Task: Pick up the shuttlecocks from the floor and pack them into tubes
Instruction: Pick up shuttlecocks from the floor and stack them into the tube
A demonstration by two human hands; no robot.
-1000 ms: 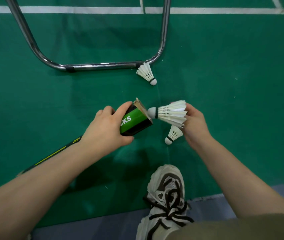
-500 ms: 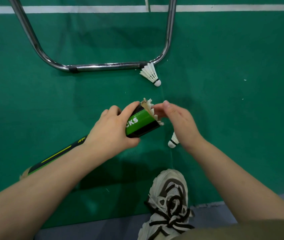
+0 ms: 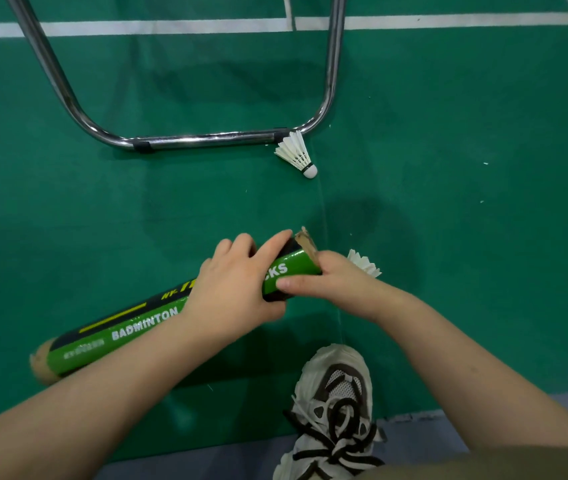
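Step in hand, as judged: seating a shuttlecock in the tube (image 3: 130, 327). The left hand (image 3: 230, 289) grips the tube just short of its torn open end. The right hand (image 3: 334, 282) clasps that end, thumb laid on the tube wall, fingers over the mouth (fingertips and any shuttlecock inside are hidden). The tube slants from near left to the hands.

Recommended: hold the tube steady and press lightly along its axis, so feathers are not crushed.

Outstanding on the floor (image 3: 466, 237): the near shuttlecock (image 3: 365, 264) just right of the right hand, and the far shuttlecock (image 3: 294, 154) beside the metal frame (image 3: 206, 139).
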